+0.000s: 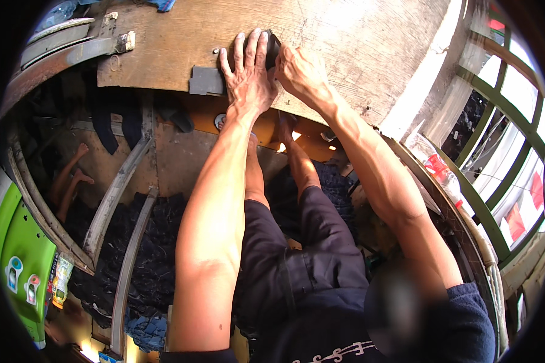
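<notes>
My left hand (250,75) lies flat near the front edge of a worn wooden tabletop (157,45). Its fingers are stretched out and press on a dark, flat piece (273,47), whose material I cannot make out; the palm and fingers cover much of it. Touching the right side of that piece, my right hand (301,71) is closed with its fingers curled in. Whatever those fingers grip is hidden. A small dark grey flat piece (206,81) sits at the table edge, just left of my left wrist.
Curved metal bars (120,181) stand at the left, near a green panel (19,248). Another person's bare legs (72,175) show beyond them. Dark cloth (154,224) is heaped below. A clear plastic bottle with a red label (439,169) lies by the green window lattice (496,181) at right.
</notes>
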{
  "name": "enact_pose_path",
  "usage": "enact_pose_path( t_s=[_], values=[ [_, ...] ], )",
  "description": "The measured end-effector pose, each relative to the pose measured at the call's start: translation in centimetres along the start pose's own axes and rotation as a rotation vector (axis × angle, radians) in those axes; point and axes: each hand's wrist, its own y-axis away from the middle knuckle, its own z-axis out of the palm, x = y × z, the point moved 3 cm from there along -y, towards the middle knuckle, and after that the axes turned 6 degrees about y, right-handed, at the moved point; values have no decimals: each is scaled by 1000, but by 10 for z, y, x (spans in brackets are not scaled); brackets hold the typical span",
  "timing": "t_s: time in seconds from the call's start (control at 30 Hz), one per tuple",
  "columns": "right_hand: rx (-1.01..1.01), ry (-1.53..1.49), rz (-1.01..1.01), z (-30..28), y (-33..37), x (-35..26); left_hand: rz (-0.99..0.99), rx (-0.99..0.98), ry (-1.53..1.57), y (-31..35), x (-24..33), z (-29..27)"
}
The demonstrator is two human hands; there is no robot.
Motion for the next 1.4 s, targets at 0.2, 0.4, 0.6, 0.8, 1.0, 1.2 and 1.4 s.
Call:
enact_pose_path(
  t_s=[0.2, 0.4, 0.6, 0.8, 1.0, 1.2, 1.4],
  values=[
    [-80, -26, 110, -6, 26, 0, 18, 16, -15, 1, 0, 3],
    [-184, -79, 195, -15, 48, -1, 0, -21, -21, 1, 2, -1],
    [-319, -59, 255, -8, 81, 4, -21, -57, -44, 0, 4, -2],
    [-292, -101, 273, -37, 98, -1, 5, -16, -32, 0, 2, -1],
    [66, 169, -139, -41, 22, -8, 24, 14, -10, 1, 0, -1],
    [197, 98, -122, -12, -11, -3, 22, 12, 5, 0, 2, -2],
    [186, 100, -91, -5, -8, -1, 24, 29, 22, -1, 2, -2]
  ],
)
